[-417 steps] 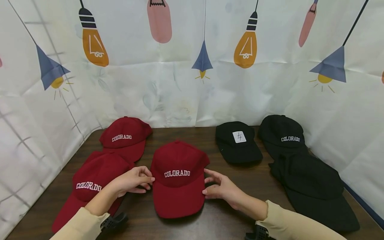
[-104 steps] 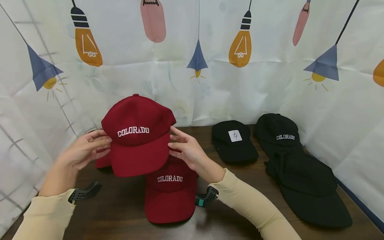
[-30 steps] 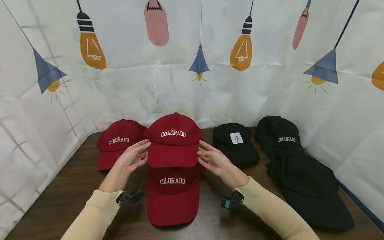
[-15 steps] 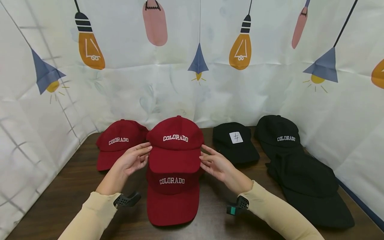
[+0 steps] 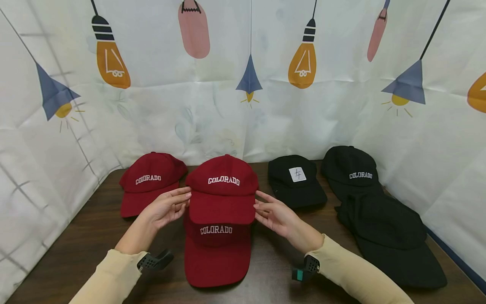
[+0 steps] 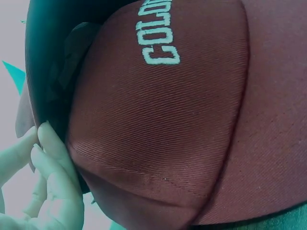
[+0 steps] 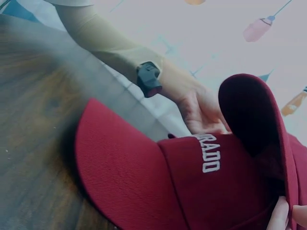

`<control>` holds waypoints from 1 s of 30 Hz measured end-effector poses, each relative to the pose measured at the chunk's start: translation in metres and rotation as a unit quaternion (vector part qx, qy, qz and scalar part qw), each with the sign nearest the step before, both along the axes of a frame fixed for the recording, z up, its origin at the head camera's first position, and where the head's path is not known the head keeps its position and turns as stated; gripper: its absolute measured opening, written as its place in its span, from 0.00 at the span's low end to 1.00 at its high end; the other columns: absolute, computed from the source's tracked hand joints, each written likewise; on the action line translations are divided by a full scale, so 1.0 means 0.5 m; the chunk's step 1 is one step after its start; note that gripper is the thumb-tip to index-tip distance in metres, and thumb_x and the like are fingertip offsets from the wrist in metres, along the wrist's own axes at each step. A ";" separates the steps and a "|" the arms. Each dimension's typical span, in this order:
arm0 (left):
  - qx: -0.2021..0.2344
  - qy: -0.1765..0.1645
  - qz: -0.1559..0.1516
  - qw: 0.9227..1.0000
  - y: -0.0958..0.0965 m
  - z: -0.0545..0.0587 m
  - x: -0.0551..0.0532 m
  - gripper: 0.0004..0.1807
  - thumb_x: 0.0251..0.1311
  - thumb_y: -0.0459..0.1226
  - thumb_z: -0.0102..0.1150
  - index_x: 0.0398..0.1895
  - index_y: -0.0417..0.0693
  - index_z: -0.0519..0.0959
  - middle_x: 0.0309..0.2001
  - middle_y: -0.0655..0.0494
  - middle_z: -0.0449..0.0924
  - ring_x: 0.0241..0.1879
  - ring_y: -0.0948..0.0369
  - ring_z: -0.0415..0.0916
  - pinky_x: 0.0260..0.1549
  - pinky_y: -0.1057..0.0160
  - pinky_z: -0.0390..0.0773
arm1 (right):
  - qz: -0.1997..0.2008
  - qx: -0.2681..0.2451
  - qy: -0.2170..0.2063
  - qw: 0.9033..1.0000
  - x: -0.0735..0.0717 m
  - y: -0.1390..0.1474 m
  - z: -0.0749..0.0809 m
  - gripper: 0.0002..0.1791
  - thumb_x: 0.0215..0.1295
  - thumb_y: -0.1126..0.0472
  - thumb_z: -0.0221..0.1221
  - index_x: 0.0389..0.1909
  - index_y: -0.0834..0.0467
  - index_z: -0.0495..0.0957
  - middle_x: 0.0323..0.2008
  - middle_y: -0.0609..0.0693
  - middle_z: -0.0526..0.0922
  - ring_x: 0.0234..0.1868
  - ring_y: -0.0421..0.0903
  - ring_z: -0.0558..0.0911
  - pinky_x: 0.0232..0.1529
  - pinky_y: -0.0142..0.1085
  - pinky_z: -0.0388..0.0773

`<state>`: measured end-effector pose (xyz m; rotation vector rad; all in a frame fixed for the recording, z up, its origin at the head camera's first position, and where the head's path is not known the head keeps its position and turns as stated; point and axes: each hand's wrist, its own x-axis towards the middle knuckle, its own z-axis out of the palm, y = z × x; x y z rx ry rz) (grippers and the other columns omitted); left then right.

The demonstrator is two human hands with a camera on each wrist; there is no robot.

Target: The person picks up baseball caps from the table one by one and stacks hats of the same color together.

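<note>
As the left hand (image 5: 166, 210) and right hand (image 5: 277, 216), fingertips (image 6: 50, 143) barely parted, pinched the upper cap (image 5: 222, 207), uneven release risked tipping it.

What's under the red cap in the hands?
Another red cap: its brim and white COLORADO lettering show. Its top is hidden by the held cap.

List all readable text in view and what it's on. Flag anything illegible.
"COLORADO": upper red cap
"COLORADO": lower red cap; the wrist views show only part of the word
"COLORADO": left red cap
"COLORADO": back-right black cap
Unclear: handwritten mark on the white label of the small black cap
No text visible: front-right black cap
</note>
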<state>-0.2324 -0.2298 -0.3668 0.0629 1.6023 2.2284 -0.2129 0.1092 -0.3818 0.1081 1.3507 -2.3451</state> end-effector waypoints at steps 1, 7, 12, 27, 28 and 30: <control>0.000 0.001 -0.003 1.000 -0.002 0.001 0.001 0.12 0.77 0.30 0.49 0.44 0.55 0.81 0.37 0.58 0.80 0.34 0.67 0.81 0.35 0.74 0.80 | 0.002 0.000 0.000 1.000 0.002 0.000 -0.001 0.34 0.76 0.74 0.47 0.80 0.60 0.53 0.62 0.58 0.69 0.43 0.41 0.80 0.47 0.30 0.80; -0.005 0.002 -0.016 1.000 -0.015 0.002 0.008 0.11 0.76 0.31 0.52 0.44 0.56 0.82 0.37 0.58 0.82 0.35 0.66 0.82 0.36 0.73 0.81 | 0.008 0.022 0.023 0.999 0.024 -0.007 -0.007 0.34 0.75 0.74 0.49 0.79 0.62 0.53 0.62 0.59 0.71 0.45 0.41 0.81 0.51 0.33 0.80; -0.018 -0.007 -0.015 1.000 -0.019 0.004 0.015 0.08 0.75 0.32 0.54 0.46 0.55 0.80 0.38 0.59 0.82 0.34 0.66 0.81 0.37 0.72 0.81 | 0.009 0.044 0.042 0.998 0.039 -0.015 -0.016 0.35 0.73 0.73 0.51 0.78 0.63 0.53 0.61 0.58 0.74 0.47 0.42 0.82 0.54 0.37 0.80; -0.041 0.010 -0.062 0.997 -0.032 -0.010 0.022 0.05 0.74 0.32 0.56 0.46 0.51 0.76 0.38 0.59 0.81 0.35 0.67 0.82 0.35 0.74 0.81 | 0.027 0.052 0.071 0.996 0.057 -0.011 -0.024 0.34 0.72 0.72 0.53 0.76 0.65 0.53 0.53 0.54 0.77 0.46 0.42 0.82 0.54 0.39 0.80; -0.047 0.012 -0.070 0.996 -0.033 -0.012 0.021 0.05 0.74 0.32 0.56 0.46 0.51 0.75 0.38 0.59 0.81 0.35 0.67 0.82 0.35 0.74 0.80 | 0.027 0.053 0.070 0.996 0.058 -0.011 -0.025 0.34 0.71 0.73 0.53 0.76 0.65 0.53 0.53 0.54 0.77 0.46 0.42 0.82 0.53 0.39 0.81; -0.057 0.014 -0.082 0.995 -0.036 -0.017 0.018 0.05 0.73 0.32 0.56 0.46 0.51 0.76 0.38 0.59 0.82 0.35 0.67 0.82 0.35 0.74 0.80 | 0.028 0.055 0.069 0.996 0.059 -0.012 -0.028 0.34 0.71 0.73 0.53 0.75 0.65 0.53 0.51 0.53 0.77 0.45 0.42 0.82 0.52 0.39 0.81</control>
